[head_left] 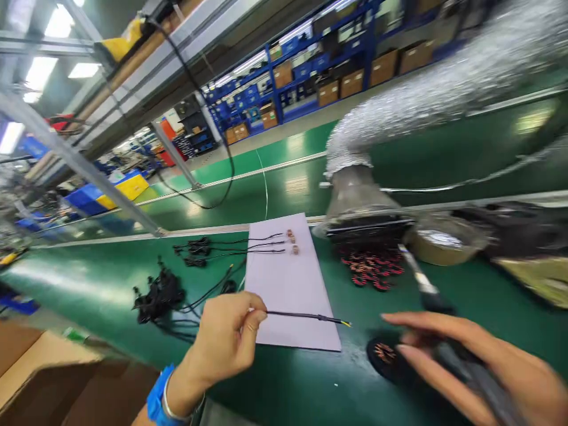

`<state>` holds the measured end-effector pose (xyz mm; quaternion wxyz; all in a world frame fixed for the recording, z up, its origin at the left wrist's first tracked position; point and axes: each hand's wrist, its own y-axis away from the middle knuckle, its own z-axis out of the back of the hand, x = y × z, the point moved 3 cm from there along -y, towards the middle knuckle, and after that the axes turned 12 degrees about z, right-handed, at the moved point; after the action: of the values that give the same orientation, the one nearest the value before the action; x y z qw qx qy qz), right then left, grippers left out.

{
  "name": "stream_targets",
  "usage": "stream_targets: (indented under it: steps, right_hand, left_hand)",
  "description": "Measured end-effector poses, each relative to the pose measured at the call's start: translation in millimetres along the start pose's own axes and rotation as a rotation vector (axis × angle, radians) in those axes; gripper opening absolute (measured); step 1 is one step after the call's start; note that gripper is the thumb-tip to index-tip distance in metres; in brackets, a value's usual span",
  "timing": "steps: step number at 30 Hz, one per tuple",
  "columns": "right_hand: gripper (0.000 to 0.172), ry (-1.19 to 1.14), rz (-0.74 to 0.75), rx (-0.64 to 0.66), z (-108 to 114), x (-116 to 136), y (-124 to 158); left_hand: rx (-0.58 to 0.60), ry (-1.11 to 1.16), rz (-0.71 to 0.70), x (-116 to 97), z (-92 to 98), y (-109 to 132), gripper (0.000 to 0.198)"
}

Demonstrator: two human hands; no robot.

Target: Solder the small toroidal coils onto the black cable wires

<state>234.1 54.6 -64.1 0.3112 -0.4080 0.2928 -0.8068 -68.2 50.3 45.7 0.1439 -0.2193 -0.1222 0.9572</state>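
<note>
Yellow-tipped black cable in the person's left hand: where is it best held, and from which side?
Probably by the plain black jacket, well back from the tips, pinched from the near side as the left hand does. The black cable runs straight out over the pale sheet, so its thin yellow-tipped wires stay free.

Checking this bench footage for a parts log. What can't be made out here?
Head view:
Right hand: blurred and cut off by the right edge, so what it holds is unclear.
Black cable: the left hand hides the part it grips.
Copper-centred black ring: partly hidden by the right hand.
Red-and-black parts pile: pieces too small to identify.
</note>
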Motion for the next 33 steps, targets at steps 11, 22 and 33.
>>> stream_targets:
  steps: [11,22,33]
  right_hand:
    - [0.025,-0.266,0.029,-0.049,-5.8,34.4,-22.4]
    - [0.034,-0.365,-0.109,-0.062,-3.3,21.8,-14.1]
    - [0.038,-0.443,-0.198,-0.027,-12.5,17.5,-8.8]
  left_hand:
    - [0.198,-0.041,-0.193,-47.0,-81.8,-5.1,0.022]
    - [0.684,0.549,0.179,-62.4,-136.2,-18.5,0.039]
    - [0.75,0.693,0.205,-57.6,-138.2,-13.1,0.032]
